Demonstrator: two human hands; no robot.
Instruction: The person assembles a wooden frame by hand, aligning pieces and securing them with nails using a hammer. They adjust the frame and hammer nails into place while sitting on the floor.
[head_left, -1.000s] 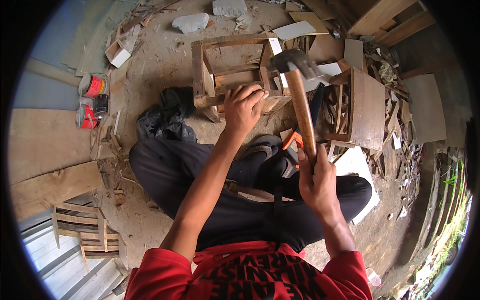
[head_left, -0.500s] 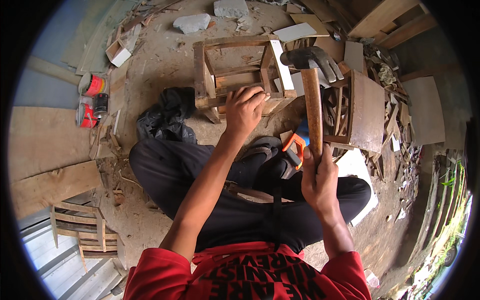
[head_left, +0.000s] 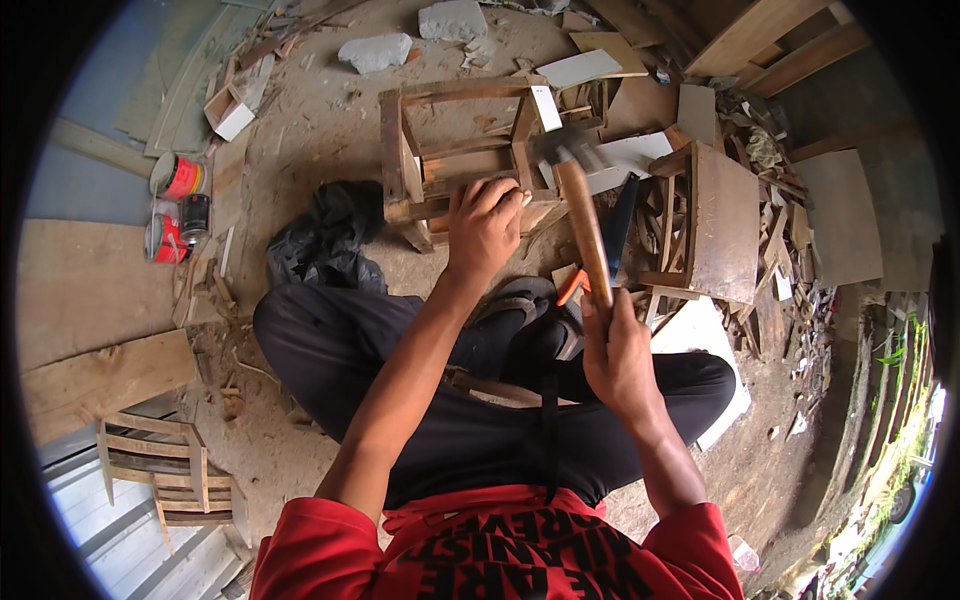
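A claw hammer (head_left: 587, 228) is in my right hand (head_left: 622, 350), gripped near the end of its wooden handle. Its blurred dark head hangs over the right side of a wooden stool-like frame (head_left: 408, 212). My left hand (head_left: 482, 225) rests on the near rail of that frame, its fingers curled and pinched close to the right corner. A small pale bit shows at those fingertips, too small to name. Beyond my feet, the handsaw (head_left: 622, 225) with an orange handle lies partly hidden behind the hammer handle.
Right of the frame stands another wooden piece of furniture (head_left: 722, 225), with scrap wood heaped behind it. A black plastic bag (head_left: 325, 240) lies at left, cans (head_left: 178, 178) farther left. Stone blocks (head_left: 375, 53) sit at the back. Slatted chair backs (head_left: 150, 447) lean at lower left.
The hammer has swung down and leftward toward the frame, and my right hand has shifted left with it. More of the handsaw's blade now shows. My left hand stays at the rail.
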